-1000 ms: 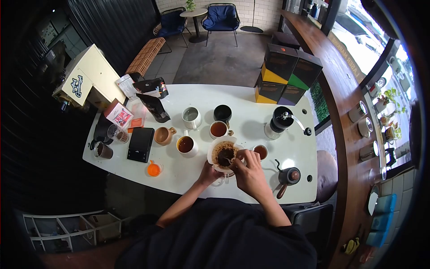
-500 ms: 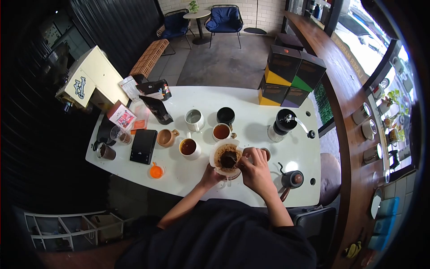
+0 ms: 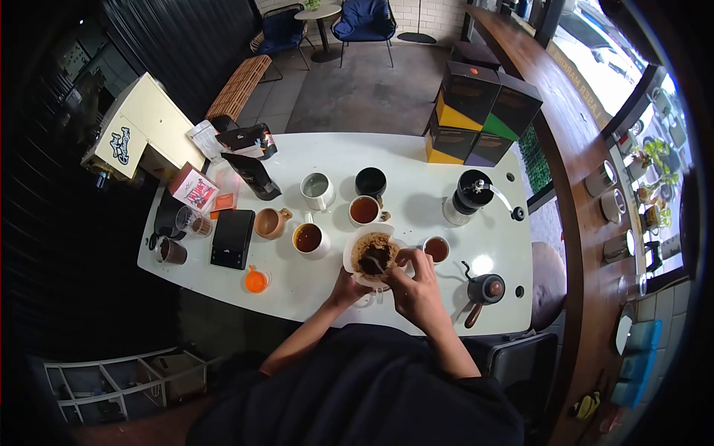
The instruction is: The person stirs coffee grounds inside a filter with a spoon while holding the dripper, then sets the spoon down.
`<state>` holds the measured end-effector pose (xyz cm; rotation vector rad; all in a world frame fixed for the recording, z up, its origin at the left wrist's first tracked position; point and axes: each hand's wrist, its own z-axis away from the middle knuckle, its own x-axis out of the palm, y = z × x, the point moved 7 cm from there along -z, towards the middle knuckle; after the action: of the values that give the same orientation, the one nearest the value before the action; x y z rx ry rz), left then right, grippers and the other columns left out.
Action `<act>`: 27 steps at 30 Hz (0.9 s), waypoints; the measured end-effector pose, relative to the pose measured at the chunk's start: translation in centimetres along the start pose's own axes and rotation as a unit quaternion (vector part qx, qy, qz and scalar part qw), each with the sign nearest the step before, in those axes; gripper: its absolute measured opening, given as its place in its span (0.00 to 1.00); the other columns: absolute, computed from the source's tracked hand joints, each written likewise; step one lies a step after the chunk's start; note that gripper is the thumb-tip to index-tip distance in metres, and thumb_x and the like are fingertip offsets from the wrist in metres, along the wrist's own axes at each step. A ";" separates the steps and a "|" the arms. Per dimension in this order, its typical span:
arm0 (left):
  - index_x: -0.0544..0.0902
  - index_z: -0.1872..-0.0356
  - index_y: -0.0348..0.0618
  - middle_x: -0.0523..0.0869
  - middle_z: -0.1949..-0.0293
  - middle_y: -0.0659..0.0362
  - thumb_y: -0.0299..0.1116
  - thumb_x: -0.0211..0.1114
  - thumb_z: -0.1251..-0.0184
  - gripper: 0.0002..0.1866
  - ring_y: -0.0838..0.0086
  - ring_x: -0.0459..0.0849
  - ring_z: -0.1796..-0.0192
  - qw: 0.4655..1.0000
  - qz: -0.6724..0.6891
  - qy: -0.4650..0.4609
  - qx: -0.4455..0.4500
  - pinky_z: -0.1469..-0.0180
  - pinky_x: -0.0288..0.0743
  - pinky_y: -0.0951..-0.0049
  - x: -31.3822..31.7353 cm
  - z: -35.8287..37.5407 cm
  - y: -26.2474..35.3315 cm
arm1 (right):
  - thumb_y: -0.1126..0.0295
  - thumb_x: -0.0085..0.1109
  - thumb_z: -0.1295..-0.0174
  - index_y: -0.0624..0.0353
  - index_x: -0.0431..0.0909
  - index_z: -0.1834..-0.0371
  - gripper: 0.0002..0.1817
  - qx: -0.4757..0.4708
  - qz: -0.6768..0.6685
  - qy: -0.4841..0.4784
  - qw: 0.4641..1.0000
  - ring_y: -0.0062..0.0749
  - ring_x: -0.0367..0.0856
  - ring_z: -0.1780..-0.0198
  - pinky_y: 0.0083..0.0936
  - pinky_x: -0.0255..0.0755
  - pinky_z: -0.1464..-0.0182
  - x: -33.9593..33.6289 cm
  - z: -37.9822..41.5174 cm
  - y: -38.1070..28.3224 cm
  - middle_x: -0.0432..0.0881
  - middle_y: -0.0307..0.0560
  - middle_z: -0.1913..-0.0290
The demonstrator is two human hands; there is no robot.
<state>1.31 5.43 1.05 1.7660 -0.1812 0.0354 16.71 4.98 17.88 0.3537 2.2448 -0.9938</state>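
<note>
My left hand (image 3: 348,288) is closed around the lower left side of a coffee dripper with a paper filter (image 3: 352,253), near the table's front edge. Dark wet coffee grounds (image 3: 370,244) line the filter. Over its right rim, my right hand (image 3: 416,291) pinches a thin spoon (image 3: 376,263) whose tip is down in the grounds; the fingers hide its handle. A glass handle pokes out below the dripper. Just right of it stands a cup of brown liquid (image 3: 436,249). Behind are a white mug of coffee (image 3: 307,238) and another filled cup (image 3: 364,211).
A gooseneck kettle (image 3: 487,288) and a hand grinder (image 3: 473,190) stand to the right. Leftward lie a black scale (image 3: 233,238), a brown cup (image 3: 269,223) and an orange cup (image 3: 256,280). Stacked boxes (image 3: 476,111) fill the back right corner.
The view has shifted slightly. My right hand has swung a little left and lower over the filter, uncovering the cup on the right. The spoon has moved within the grounds.
</note>
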 end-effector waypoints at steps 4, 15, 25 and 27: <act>0.75 0.32 0.38 0.85 0.38 0.54 0.52 0.86 0.47 0.46 0.63 0.85 0.35 0.998 -0.053 0.008 -0.011 0.32 0.79 0.61 -0.2 0.1 -0.5 | 0.76 0.70 0.43 0.60 0.83 0.62 0.07 -0.017 0.053 -0.040 0.998 0.49 0.75 0.48 0.43 0.71 0.46 0.9 -0.4 0.0 0.75 0.51 0.51; 0.73 0.29 0.41 0.83 0.36 0.56 0.39 0.84 0.42 0.41 0.67 0.83 0.35 0.996 -0.093 -0.014 -0.009 0.31 0.77 0.61 -0.3 0.1 -1.1 | 0.75 0.69 0.40 0.61 0.82 0.62 0.06 0.017 0.038 -0.001 0.999 0.51 0.74 0.52 0.42 0.71 0.49 0.5 -1.1 1.1 0.75 0.52 0.52; 0.72 0.28 0.40 0.82 0.34 0.55 0.41 0.84 0.43 0.43 0.66 0.82 0.33 0.996 -0.089 -0.027 -0.009 0.30 0.77 0.61 -0.3 0.2 -1.4 | 0.76 0.67 0.39 0.64 0.82 0.61 0.06 0.008 0.031 -0.032 0.999 0.52 0.74 0.51 0.43 0.71 0.48 0.2 -1.4 0.5 0.75 0.53 0.52; 0.72 0.28 0.40 0.82 0.35 0.55 0.41 0.85 0.43 0.44 0.67 0.82 0.34 0.997 -0.073 -0.025 -0.015 0.30 0.77 0.61 -0.3 0.2 -1.5 | 0.78 0.67 0.39 0.64 0.82 0.61 0.06 0.047 -0.025 -0.013 0.999 0.52 0.74 0.51 0.44 0.71 0.47 0.1 -1.3 1.1 0.75 0.53 0.52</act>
<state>1.23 5.59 -0.46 1.7472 -0.0890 -0.1167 16.57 6.63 17.86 0.3249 2.1988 -1.1261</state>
